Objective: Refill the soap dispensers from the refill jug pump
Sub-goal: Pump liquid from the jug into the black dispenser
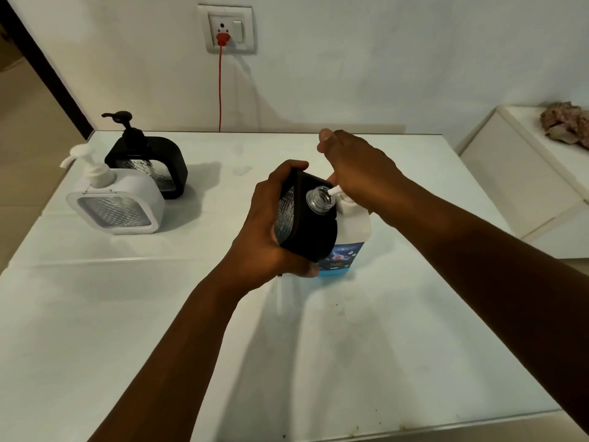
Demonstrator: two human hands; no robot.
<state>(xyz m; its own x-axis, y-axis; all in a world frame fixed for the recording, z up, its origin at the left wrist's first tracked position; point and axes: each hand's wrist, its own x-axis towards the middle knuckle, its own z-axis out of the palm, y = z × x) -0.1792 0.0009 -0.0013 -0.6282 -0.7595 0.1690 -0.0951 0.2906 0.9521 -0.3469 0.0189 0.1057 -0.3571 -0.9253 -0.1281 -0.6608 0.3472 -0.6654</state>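
Black dispenser [307, 223] gripped by left hand [264, 237], right hand [353, 167] pressing refill jug [349, 237] pump, blue label unreadable

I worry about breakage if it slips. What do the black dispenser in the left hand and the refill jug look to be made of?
The black dispenser looks like a matte black casing, probably plastic, around a clear textured body; its threaded neck is transparent and glossy, glass or clear plastic, which I cannot tell. The refill jug looks like white opaque plastic with a slight sheen and a printed blue label.
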